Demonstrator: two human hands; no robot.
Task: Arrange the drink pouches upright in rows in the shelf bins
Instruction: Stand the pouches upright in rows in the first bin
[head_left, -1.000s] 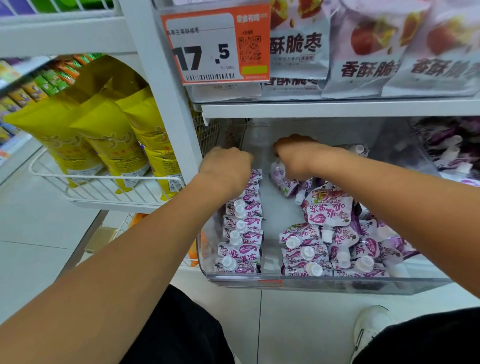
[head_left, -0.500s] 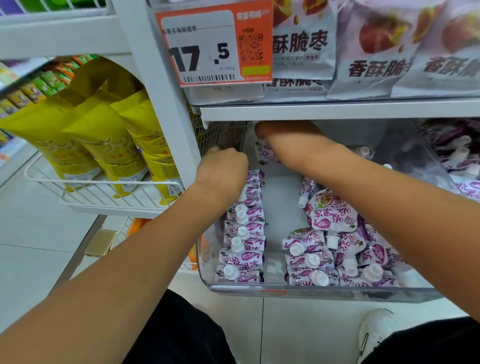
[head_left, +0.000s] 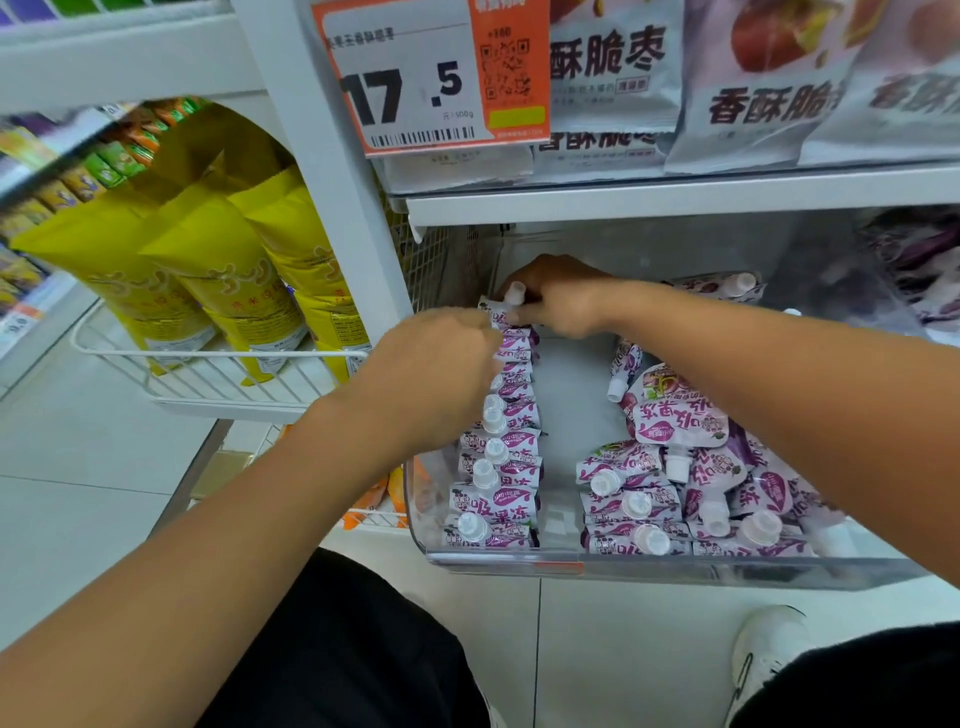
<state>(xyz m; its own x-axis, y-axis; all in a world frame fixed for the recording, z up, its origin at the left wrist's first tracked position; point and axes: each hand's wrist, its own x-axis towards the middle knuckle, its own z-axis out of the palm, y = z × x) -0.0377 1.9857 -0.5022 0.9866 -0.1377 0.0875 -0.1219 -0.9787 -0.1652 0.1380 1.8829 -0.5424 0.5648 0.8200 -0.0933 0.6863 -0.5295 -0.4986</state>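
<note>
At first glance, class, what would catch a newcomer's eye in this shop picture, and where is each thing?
Most striking is the orange price tag reading 17.5 at the top centre, on the upper shelf edge. Below it, two hands meet at the back of a clear bin: the right hand holds a purple drink pouch by its white cap, with the left hand beside it. Yellow bags fill the wire basket at left.

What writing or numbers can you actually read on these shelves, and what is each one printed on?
"17.5": orange-edged price tag on the upper shelf edge; its small print, QR code and barcode are too small to read.
"香酥脆枣": pale snack bags on the upper shelf, partly cut off.
"吸果冻": purple drink pouches in the clear bin.
Yellow bags: print blurred, unreadable.
</note>
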